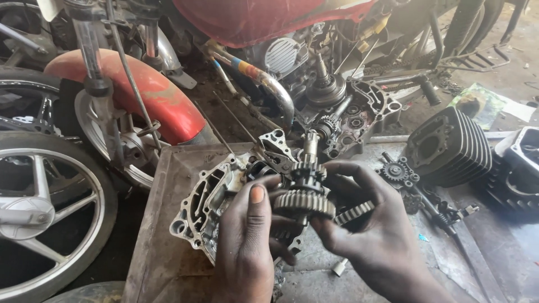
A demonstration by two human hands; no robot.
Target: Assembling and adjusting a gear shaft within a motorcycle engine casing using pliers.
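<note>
Grey steel stacked gear shaft [306, 188]: clasped in closed grip of left hand [247, 241] and right hand [373, 233], right also pinching loose toothed gear [355, 213], above silver aluminium crankcase half [205, 205] on rusty metal tabletop [163, 247].

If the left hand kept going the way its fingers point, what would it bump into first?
Probably the engine case right behind it. The left hand points up and away, holding the gear shaft with the right hand. Depth is hard to judge from one view.
</note>
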